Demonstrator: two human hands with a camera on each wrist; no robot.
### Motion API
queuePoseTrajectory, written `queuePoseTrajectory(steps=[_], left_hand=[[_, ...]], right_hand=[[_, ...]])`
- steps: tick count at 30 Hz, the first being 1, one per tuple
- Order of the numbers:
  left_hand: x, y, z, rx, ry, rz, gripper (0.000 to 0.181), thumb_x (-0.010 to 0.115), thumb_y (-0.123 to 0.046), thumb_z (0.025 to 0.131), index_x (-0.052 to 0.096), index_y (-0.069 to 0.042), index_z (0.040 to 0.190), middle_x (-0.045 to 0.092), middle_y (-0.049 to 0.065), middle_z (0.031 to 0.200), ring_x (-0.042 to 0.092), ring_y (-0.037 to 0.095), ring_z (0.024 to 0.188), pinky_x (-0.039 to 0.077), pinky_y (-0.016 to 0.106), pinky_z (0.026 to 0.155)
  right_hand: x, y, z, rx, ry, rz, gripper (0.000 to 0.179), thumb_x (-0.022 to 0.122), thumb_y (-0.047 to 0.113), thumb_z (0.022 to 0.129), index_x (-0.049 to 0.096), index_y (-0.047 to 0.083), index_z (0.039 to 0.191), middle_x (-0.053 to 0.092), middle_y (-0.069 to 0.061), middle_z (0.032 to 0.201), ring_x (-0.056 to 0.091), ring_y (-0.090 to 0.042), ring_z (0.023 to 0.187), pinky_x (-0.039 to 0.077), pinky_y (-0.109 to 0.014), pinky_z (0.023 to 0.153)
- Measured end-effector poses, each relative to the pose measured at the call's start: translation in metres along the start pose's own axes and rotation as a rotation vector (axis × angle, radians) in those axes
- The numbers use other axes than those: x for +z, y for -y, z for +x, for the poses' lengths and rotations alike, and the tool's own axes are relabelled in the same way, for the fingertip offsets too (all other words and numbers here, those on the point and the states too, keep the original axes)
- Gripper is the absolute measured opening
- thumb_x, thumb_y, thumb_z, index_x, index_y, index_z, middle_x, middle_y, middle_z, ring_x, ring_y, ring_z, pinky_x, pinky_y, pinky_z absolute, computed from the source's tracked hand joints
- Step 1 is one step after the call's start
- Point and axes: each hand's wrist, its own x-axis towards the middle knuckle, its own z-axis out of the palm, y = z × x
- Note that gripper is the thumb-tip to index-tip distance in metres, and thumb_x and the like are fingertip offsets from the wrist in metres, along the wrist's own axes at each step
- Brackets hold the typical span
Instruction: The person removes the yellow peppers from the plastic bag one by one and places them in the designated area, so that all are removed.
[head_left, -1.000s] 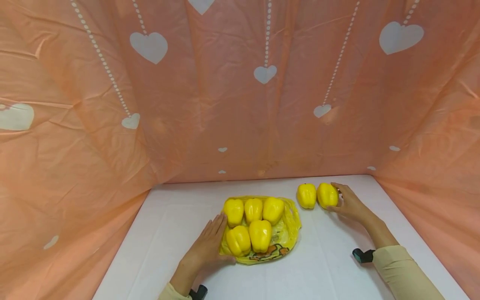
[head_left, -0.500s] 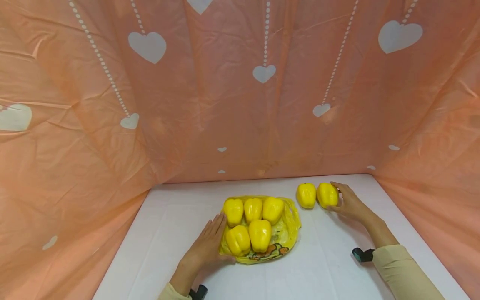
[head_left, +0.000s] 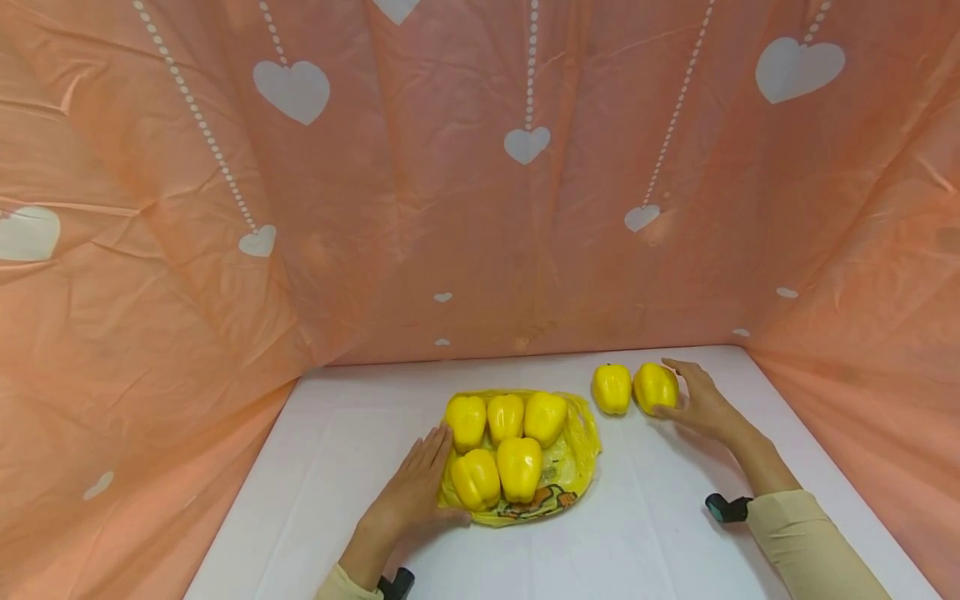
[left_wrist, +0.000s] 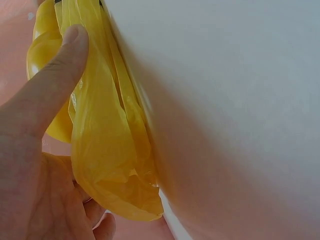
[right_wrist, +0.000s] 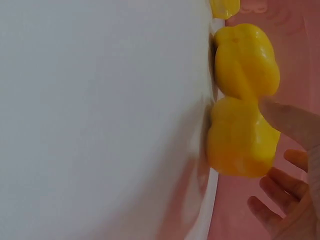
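Note:
Several glossy yellow bell peppers (head_left: 519, 471) lie on a crumpled yellow plastic bag (head_left: 579, 454) in the middle of the white table. My left hand (head_left: 411, 490) rests along the bag's left side, fingers straight. In the left wrist view, its thumb (left_wrist: 75, 52) lies against the folded plastic. To the right of the bag stand two more peppers side by side. My right hand (head_left: 703, 408) is around the right-hand bell pepper (head_left: 655, 388). In the right wrist view the thumb touches it, while the spread fingers (right_wrist: 282, 192) stay slightly off it. The left-hand pepper (head_left: 611, 389) is untouched.
An orange plastic sheet (head_left: 480, 208) printed with white hearts hangs behind and on both sides of the white table (head_left: 360, 408). A black device (head_left: 727, 507) sits at the right wrist, and another black device (head_left: 397, 583) at the left wrist.
My right hand's fingers have lifted and spread a little from the right-hand pepper. The left hand and the peppers on the bag have stayed in place.

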Motion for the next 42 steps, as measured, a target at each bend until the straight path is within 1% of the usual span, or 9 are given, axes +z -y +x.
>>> queuePoseTrajectory(steps=[5, 11, 15, 20, 27, 29, 36, 38, 42], left_hand=[[0.0, 0.0, 0.0, -0.002, 0.0, -0.003, 0.13, 0.093, -0.054, 0.079, 0.021, 0.008, 0.167, 0.017, 0.025, 0.177, 0.017, 0.039, 0.164, 0.015, 0.055, 0.135], [-0.001, -0.001, 0.0, -0.006, 0.004, -0.016, 0.13, 0.093, -0.054, 0.078, 0.02, 0.008, 0.167, 0.017, 0.025, 0.177, 0.018, 0.039, 0.164, 0.015, 0.055, 0.135], [-0.002, -0.001, 0.001, 0.001, 0.004, -0.021, 0.13, 0.093, -0.053, 0.079, 0.02, 0.008, 0.167, 0.016, 0.025, 0.177, 0.017, 0.039, 0.164, 0.015, 0.056, 0.135], [-0.003, -0.001, 0.001, 0.001, 0.007, -0.019, 0.129, 0.092, -0.053, 0.079, 0.02, 0.008, 0.167, 0.016, 0.025, 0.177, 0.017, 0.04, 0.164, 0.015, 0.056, 0.135], [-0.003, -0.001, 0.001, -0.006, 0.012, -0.023, 0.13, 0.093, -0.053, 0.079, 0.02, 0.008, 0.168, 0.015, 0.025, 0.177, 0.016, 0.039, 0.164, 0.013, 0.056, 0.135], [-0.002, -0.001, 0.001, -0.006, 0.012, -0.026, 0.13, 0.093, -0.053, 0.079, 0.02, 0.008, 0.167, 0.015, 0.025, 0.177, 0.016, 0.039, 0.165, 0.014, 0.056, 0.135], [-0.001, 0.0, 0.0, -0.013, 0.014, -0.037, 0.131, 0.094, -0.052, 0.078, 0.019, 0.007, 0.168, 0.015, 0.024, 0.177, 0.016, 0.039, 0.165, 0.013, 0.055, 0.135], [-0.001, 0.0, 0.0, -0.015, 0.014, -0.034, 0.131, 0.094, -0.052, 0.078, 0.019, 0.007, 0.168, 0.015, 0.024, 0.177, 0.016, 0.039, 0.165, 0.013, 0.055, 0.135], [-0.001, 0.001, 0.001, -0.016, 0.015, -0.03, 0.131, 0.094, -0.053, 0.078, 0.019, 0.007, 0.168, 0.015, 0.024, 0.178, 0.016, 0.038, 0.165, 0.013, 0.055, 0.135]], right_hand=[[0.0, 0.008, -0.001, -0.033, -0.036, -0.007, 0.088, 0.09, 0.015, 0.087, 0.04, -0.008, 0.156, 0.041, -0.039, 0.153, 0.033, -0.061, 0.142, 0.027, -0.084, 0.116], [0.003, 0.024, -0.001, 0.017, -0.018, 0.015, 0.086, 0.087, 0.017, 0.091, 0.038, -0.002, 0.16, 0.037, -0.035, 0.158, 0.031, -0.058, 0.145, 0.028, -0.083, 0.117], [0.005, 0.031, -0.003, 0.015, -0.023, 0.027, 0.085, 0.086, 0.017, 0.092, 0.037, 0.001, 0.161, 0.038, -0.032, 0.158, 0.035, -0.055, 0.143, 0.03, -0.082, 0.117], [0.01, 0.042, -0.003, -0.035, -0.051, 0.028, 0.082, 0.086, 0.016, 0.092, 0.04, 0.003, 0.159, 0.04, -0.032, 0.156, 0.04, -0.054, 0.139, 0.034, -0.082, 0.115], [0.02, 0.055, -0.004, -0.133, -0.074, 0.016, 0.08, 0.088, 0.01, 0.088, 0.045, 0.0, 0.155, 0.045, -0.031, 0.152, 0.042, -0.055, 0.138, 0.035, -0.082, 0.114], [0.022, 0.059, -0.004, -0.143, -0.07, 0.022, 0.08, 0.088, 0.011, 0.088, 0.045, -0.001, 0.154, 0.046, -0.031, 0.152, 0.041, -0.054, 0.139, 0.034, -0.081, 0.115], [0.034, 0.072, -0.005, -0.102, -0.018, 0.049, 0.082, 0.088, 0.018, 0.091, 0.043, -0.001, 0.157, 0.046, -0.027, 0.157, 0.041, -0.051, 0.145, 0.034, -0.076, 0.119], [0.038, 0.074, -0.006, -0.107, -0.011, 0.064, 0.081, 0.088, 0.017, 0.091, 0.043, -0.002, 0.156, 0.046, -0.028, 0.157, 0.041, -0.051, 0.145, 0.035, -0.075, 0.119], [0.047, 0.077, -0.007, -0.113, -0.01, 0.056, 0.081, 0.087, 0.02, 0.091, 0.044, -0.004, 0.155, 0.047, -0.028, 0.157, 0.04, -0.052, 0.147, 0.035, -0.075, 0.119]])
